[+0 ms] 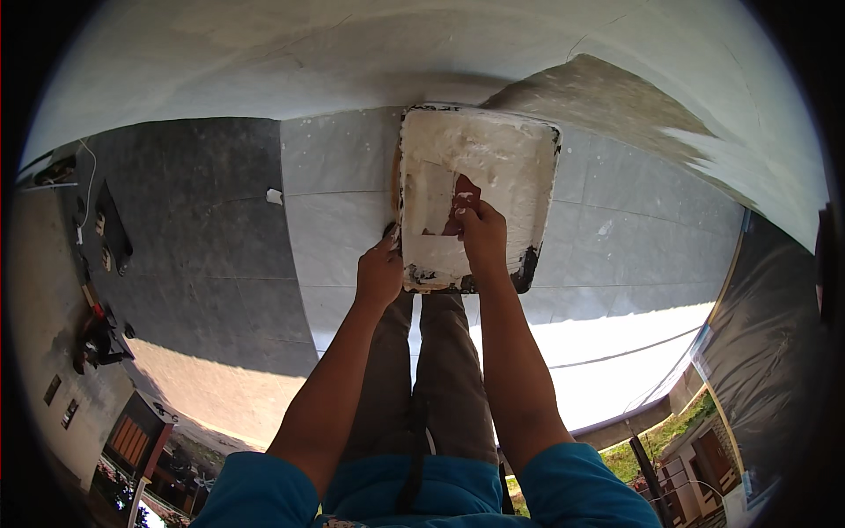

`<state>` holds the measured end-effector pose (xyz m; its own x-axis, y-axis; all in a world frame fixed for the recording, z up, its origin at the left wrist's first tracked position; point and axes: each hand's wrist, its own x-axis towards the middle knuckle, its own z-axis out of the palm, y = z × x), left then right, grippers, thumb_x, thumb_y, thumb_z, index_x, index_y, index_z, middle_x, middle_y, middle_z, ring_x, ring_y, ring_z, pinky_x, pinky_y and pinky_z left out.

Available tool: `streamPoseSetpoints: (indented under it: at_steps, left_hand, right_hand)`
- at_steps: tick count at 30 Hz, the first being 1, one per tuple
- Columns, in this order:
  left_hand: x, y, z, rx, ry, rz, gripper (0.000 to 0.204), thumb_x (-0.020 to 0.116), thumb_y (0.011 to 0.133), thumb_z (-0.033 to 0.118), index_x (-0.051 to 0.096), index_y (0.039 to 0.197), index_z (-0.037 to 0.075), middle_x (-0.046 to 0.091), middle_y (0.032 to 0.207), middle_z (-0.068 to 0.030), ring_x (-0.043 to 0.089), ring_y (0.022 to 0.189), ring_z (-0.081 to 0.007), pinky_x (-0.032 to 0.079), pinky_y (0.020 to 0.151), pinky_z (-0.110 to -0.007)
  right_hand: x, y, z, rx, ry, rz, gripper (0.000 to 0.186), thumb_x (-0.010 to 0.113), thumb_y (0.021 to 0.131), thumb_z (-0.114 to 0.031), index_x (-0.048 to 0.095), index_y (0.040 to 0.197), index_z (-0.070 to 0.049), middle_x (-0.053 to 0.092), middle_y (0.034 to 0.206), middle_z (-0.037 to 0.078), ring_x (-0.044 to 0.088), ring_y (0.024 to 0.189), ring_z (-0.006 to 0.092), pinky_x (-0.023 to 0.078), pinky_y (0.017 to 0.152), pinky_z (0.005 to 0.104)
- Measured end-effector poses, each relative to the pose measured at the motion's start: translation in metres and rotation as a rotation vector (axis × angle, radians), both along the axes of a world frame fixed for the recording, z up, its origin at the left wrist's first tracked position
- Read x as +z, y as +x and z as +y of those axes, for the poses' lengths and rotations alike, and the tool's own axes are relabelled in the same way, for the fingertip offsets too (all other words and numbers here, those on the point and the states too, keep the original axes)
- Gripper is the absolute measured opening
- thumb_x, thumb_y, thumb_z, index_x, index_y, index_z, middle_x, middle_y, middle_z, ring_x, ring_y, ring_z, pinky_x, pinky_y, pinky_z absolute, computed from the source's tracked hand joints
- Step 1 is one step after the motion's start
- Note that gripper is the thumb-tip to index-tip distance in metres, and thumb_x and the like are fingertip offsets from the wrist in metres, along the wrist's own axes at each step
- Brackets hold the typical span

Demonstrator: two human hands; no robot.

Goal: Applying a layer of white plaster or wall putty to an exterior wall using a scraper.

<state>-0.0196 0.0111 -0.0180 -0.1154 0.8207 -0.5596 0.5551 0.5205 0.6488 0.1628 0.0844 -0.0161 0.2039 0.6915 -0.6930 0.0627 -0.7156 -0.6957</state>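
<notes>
Inside left edge of tray: scraper just left of right hand gripping it; left hand seemingly clasps tray.

A building site, by its part-coated wall and spattered floor.

The left hand grips the left edge of a white-smeared tray; the right hand holds a scraper over it.

A rectangular black tray, open side up, is widely coated with off-white paste; a flat reddish-brown scraper, white-smeared, is over its left half.
</notes>
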Motion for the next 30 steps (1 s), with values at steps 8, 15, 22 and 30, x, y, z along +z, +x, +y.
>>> streamPoseSetpoints:
  at_steps: [8,15,22,30]
  left_hand:
    - [0.001,0.000,-0.003,0.041,0.009,-0.005,0.046,0.048,0.087,0.004,0.059,0.132,0.004,0.067,0.106,-0.0260,0.065,0.096,-0.0424,0.053,0.083,-0.044]
    - [0.008,0.001,0.003,0.042,-0.067,-0.068,0.042,0.047,0.086,0.004,0.060,0.126,-0.001,0.068,0.106,-0.0256,0.066,0.097,-0.0415,0.053,0.085,-0.043]
    - [0.007,0.002,0.002,0.049,-0.172,-0.018,0.044,0.048,0.086,0.003,0.059,0.128,-0.001,0.069,0.110,-0.0244,0.067,0.103,-0.0367,0.053,0.089,-0.041]
    - [0.008,0.005,-0.002,0.137,-0.060,-0.082,0.044,0.049,0.085,0.002,0.059,0.127,-0.002,0.069,0.110,-0.0236,0.067,0.105,-0.0369,0.053,0.089,-0.042]
  right_hand:
    - [0.041,0.033,-0.013,0.120,0.187,-0.428,0.021,0.064,0.085,-0.014,0.072,0.102,-0.003,0.070,0.077,0.011,0.063,0.066,0.0159,0.050,0.064,0.0312]
    - [0.057,0.043,-0.022,0.000,0.223,-0.406,0.023,0.065,0.087,-0.012,0.072,0.105,0.000,0.071,0.077,0.009,0.064,0.069,0.0132,0.050,0.067,0.0294]
    - [0.047,0.044,-0.036,0.010,0.162,-0.435,0.022,0.065,0.087,-0.010,0.072,0.106,0.000,0.074,0.088,0.011,0.067,0.076,0.0142,0.052,0.071,0.0296]
    - [0.029,0.053,-0.054,0.202,0.022,-0.460,0.025,0.064,0.082,-0.019,0.070,0.098,0.000,0.070,0.078,0.018,0.068,0.070,0.0302,0.051,0.067,0.0392]
